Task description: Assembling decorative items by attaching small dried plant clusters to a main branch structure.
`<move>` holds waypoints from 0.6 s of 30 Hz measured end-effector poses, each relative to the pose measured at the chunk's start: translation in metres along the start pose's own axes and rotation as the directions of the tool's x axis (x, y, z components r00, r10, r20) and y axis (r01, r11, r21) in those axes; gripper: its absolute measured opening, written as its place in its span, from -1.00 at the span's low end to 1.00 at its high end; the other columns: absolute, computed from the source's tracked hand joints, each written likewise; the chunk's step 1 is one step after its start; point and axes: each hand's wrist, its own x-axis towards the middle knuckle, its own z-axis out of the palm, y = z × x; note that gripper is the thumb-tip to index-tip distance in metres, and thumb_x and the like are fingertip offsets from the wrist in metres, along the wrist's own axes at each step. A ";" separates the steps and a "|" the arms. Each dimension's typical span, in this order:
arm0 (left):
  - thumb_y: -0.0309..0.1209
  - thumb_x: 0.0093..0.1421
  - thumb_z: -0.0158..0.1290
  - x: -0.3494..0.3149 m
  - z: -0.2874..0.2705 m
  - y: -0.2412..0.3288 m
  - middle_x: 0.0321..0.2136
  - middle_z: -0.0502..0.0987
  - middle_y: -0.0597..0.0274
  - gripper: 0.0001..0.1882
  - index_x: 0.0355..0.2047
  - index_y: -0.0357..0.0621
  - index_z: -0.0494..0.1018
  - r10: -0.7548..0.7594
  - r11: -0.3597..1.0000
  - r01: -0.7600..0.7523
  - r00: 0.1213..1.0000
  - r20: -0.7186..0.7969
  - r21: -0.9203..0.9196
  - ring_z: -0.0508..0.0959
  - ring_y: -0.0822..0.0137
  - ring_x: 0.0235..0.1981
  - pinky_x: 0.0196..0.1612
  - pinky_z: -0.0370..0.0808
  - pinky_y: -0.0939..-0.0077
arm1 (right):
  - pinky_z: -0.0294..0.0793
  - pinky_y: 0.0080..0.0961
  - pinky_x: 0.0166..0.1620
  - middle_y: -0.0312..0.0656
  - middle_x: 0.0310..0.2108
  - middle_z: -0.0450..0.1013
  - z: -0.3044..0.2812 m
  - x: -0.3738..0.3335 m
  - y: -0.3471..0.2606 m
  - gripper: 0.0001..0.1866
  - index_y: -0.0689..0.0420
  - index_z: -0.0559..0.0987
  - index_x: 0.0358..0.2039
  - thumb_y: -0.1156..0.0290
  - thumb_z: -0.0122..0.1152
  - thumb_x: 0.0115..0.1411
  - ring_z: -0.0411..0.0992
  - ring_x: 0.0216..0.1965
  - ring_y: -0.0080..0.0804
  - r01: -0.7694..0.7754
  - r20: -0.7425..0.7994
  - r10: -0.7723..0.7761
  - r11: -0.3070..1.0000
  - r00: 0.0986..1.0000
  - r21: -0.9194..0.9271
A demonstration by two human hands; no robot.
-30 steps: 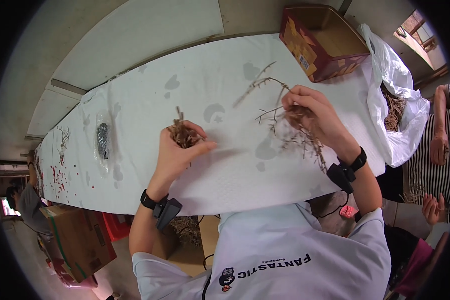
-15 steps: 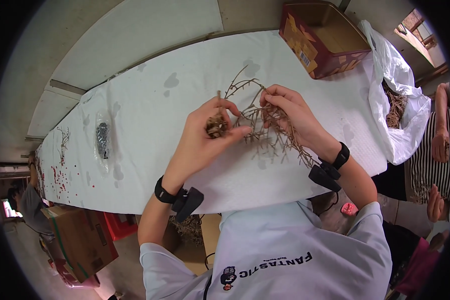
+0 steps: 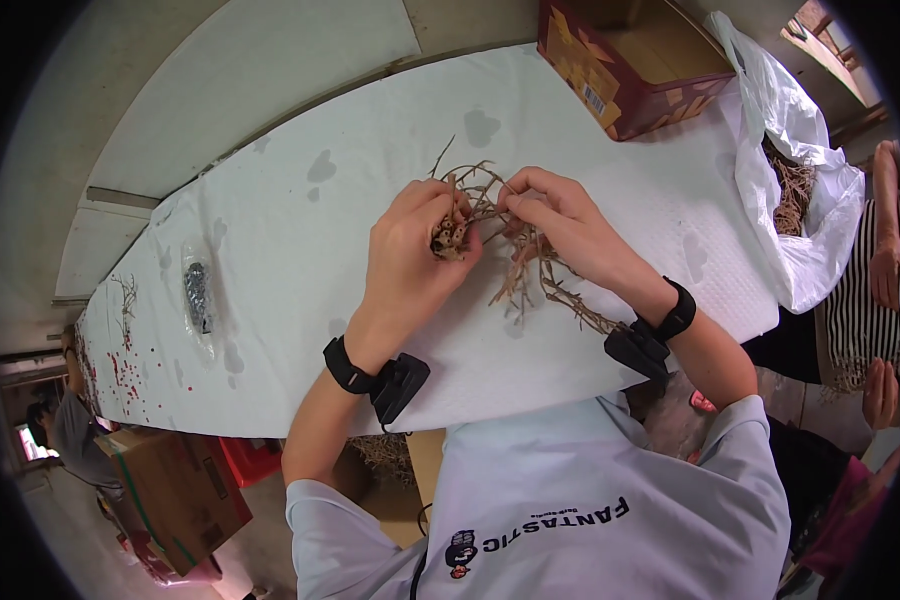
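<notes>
My left hand (image 3: 405, 240) is closed round a small bundle of dry brown twigs (image 3: 451, 237), whose blunt ends show below the fingers. Thin bare tips rise out of the top of that fist. Just to the right, my right hand (image 3: 562, 222) pinches a branching dry twig (image 3: 571, 299) between thumb and fingers. Its side shoots hang under the palm and run toward the right wrist. Both hands are close together above the white-covered table (image 3: 530, 375), and the twig's thin stems bridge the gap between them. The fingers partly hide where the stems cross.
A dark red and gold box (image 3: 660, 95) stands at the far right beside a white plastic bag (image 3: 820, 230) of twigs. Left lie a clear-wrapped dark item (image 3: 199, 297), a thin twig (image 3: 127, 305) and scattered red bits (image 3: 125, 375). Cardboard boxes (image 3: 185, 490) and other people flank the table.
My left hand has turned and closed more tightly round the bundle. My right hand has shifted slightly left, bringing its twig nearer the bundle. The whole view has shifted a little.
</notes>
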 end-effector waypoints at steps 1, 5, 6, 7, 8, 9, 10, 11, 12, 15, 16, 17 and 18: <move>-0.61 -0.05 0.32 -0.001 0.000 0.001 -0.27 0.54 0.19 -0.70 -0.56 -0.29 0.33 0.014 1.000 -0.014 1.000 -0.022 0.024 0.42 0.47 -0.52 -0.45 0.41 0.56 | 0.51 -0.62 -0.36 -0.33 -0.28 0.40 0.000 0.000 0.000 -0.81 0.21 0.45 -0.20 0.34 -0.01 0.40 0.40 -0.28 -0.67 -0.001 -0.002 0.001 1.000 1.000 0.003; -0.60 -0.07 0.34 -0.001 -0.002 0.003 -0.22 0.52 0.14 -0.68 -0.55 -0.30 0.33 0.086 0.994 -0.081 0.994 -0.068 0.071 0.45 0.41 -0.47 -0.43 0.45 0.51 | 0.50 -0.63 -0.37 -0.32 -0.32 0.40 0.000 -0.003 -0.005 -0.80 0.22 0.44 -0.20 0.34 -0.02 0.41 0.40 -0.33 -0.67 -0.040 -0.003 0.040 0.999 0.999 -0.029; -0.60 -0.09 0.34 -0.001 -0.002 0.002 -0.21 0.51 0.13 -0.68 -0.55 -0.30 0.33 0.130 0.990 -0.125 0.989 -0.069 0.070 0.46 0.39 -0.46 -0.42 0.46 0.50 | 0.50 -0.63 -0.37 -0.32 -0.33 0.40 0.002 -0.004 -0.005 -0.81 0.22 0.44 -0.20 0.34 -0.02 0.41 0.41 -0.33 -0.67 -0.039 -0.005 0.039 0.999 0.999 -0.021; -0.60 -0.11 0.35 -0.001 -0.003 0.002 -0.20 0.50 0.12 -0.67 -0.55 -0.29 0.33 0.174 0.983 -0.169 0.982 -0.070 0.069 0.47 0.37 -0.45 -0.41 0.47 0.48 | 0.50 -0.63 -0.37 -0.31 -0.34 0.40 0.003 -0.004 -0.006 -0.81 0.22 0.44 -0.21 0.35 -0.02 0.41 0.41 -0.34 -0.67 -0.039 -0.007 0.039 0.999 0.999 -0.012; -0.60 -0.11 0.35 0.000 -0.002 0.002 -0.20 0.50 0.12 -0.67 -0.55 -0.29 0.33 0.172 0.984 -0.167 0.983 -0.071 0.070 0.47 0.37 -0.45 -0.41 0.47 0.48 | 0.50 -0.63 -0.37 -0.31 -0.35 0.40 0.004 -0.005 -0.006 -0.81 0.22 0.44 -0.21 0.35 -0.02 0.41 0.41 -0.34 -0.66 -0.037 -0.008 0.037 0.999 0.999 -0.005; -0.60 -0.12 0.36 0.000 -0.001 0.003 -0.19 0.50 0.11 -0.66 -0.55 -0.30 0.33 0.182 0.980 -0.176 0.982 -0.057 0.088 0.47 0.35 -0.43 -0.41 0.47 0.48 | 0.50 -0.63 -0.37 -0.31 -0.35 0.40 0.005 -0.004 -0.005 -0.81 0.22 0.44 -0.21 0.35 -0.02 0.41 0.41 -0.34 -0.66 -0.038 -0.006 0.038 0.999 0.999 -0.006; -0.60 -0.14 0.36 0.000 0.001 0.004 -0.19 0.50 0.10 -0.66 -0.54 -0.30 0.33 0.191 0.977 -0.186 0.981 -0.043 0.107 0.47 0.33 -0.42 -0.41 0.47 0.48 | 0.50 -0.64 -0.37 -0.31 -0.35 0.40 0.004 -0.004 -0.004 -0.82 0.22 0.44 -0.21 0.35 -0.02 0.41 0.41 -0.34 -0.66 -0.022 -0.004 0.022 1.000 1.000 -0.020; -0.60 -0.15 0.37 0.000 0.002 0.005 -0.18 0.50 0.10 -0.65 -0.54 -0.30 0.33 0.201 0.973 -0.196 0.979 -0.029 0.125 0.47 0.31 -0.41 -0.40 0.47 0.48 | 0.49 -0.64 -0.37 -0.31 -0.36 0.40 0.004 -0.003 -0.002 -0.82 0.22 0.44 -0.21 0.36 -0.02 0.40 0.42 -0.33 -0.66 -0.005 -0.001 0.005 0.999 1.000 -0.035; -0.60 -0.15 0.37 -0.001 0.001 0.006 -0.18 0.50 0.10 -0.65 -0.54 -0.30 0.33 0.199 0.973 -0.193 0.980 -0.031 0.126 0.47 0.31 -0.41 -0.40 0.47 0.48 | 0.49 -0.64 -0.37 -0.31 -0.36 0.40 0.004 -0.002 -0.001 -0.82 0.22 0.43 -0.22 0.36 -0.01 0.40 0.42 -0.32 -0.66 0.011 0.002 -0.011 0.999 1.000 -0.050; -0.61 -0.16 0.36 -0.003 0.001 0.008 -0.19 0.52 0.07 -0.66 -0.52 -0.30 0.35 0.066 0.985 -0.061 0.998 -0.025 0.160 0.50 0.25 -0.42 -0.41 0.48 0.49 | 0.49 -0.64 -0.36 -0.32 -0.36 0.40 0.005 -0.001 0.002 -0.83 0.23 0.43 -0.22 0.38 -0.01 0.40 0.42 -0.32 -0.65 0.035 -0.021 -0.036 0.999 0.999 -0.035; -0.61 -0.16 0.36 -0.005 0.002 0.009 -0.19 0.52 0.07 -0.66 -0.52 -0.30 0.35 0.066 0.985 -0.061 0.998 -0.024 0.160 0.50 0.25 -0.42 -0.41 0.48 0.49 | 0.49 -0.64 -0.36 -0.32 -0.35 0.40 0.005 0.000 0.004 -0.84 0.23 0.43 -0.23 0.38 -0.01 0.40 0.43 -0.31 -0.65 0.048 -0.032 -0.049 0.998 0.998 -0.028; -0.60 -0.16 0.34 -0.007 0.003 0.010 -0.22 0.51 0.09 -0.69 -0.50 -0.30 0.38 0.064 0.985 -0.060 0.998 -0.017 0.161 0.52 0.21 -0.40 -0.40 0.49 0.43 | 0.49 -0.64 -0.36 -0.32 -0.35 0.40 0.005 0.000 0.005 -0.84 0.23 0.43 -0.23 0.38 -0.01 0.40 0.43 -0.31 -0.65 0.047 -0.034 -0.048 0.998 0.998 -0.028; -0.60 -0.16 0.31 -0.009 0.004 0.011 -0.25 0.50 0.11 -0.71 -0.47 -0.30 0.41 0.061 0.985 -0.059 0.998 -0.011 0.164 0.53 0.16 -0.37 -0.40 0.51 0.37 | 0.49 -0.63 -0.36 -0.32 -0.35 0.41 0.004 0.001 0.007 -0.84 0.24 0.43 -0.23 0.39 0.00 0.40 0.43 -0.31 -0.65 0.068 -0.044 -0.070 0.996 0.997 -0.058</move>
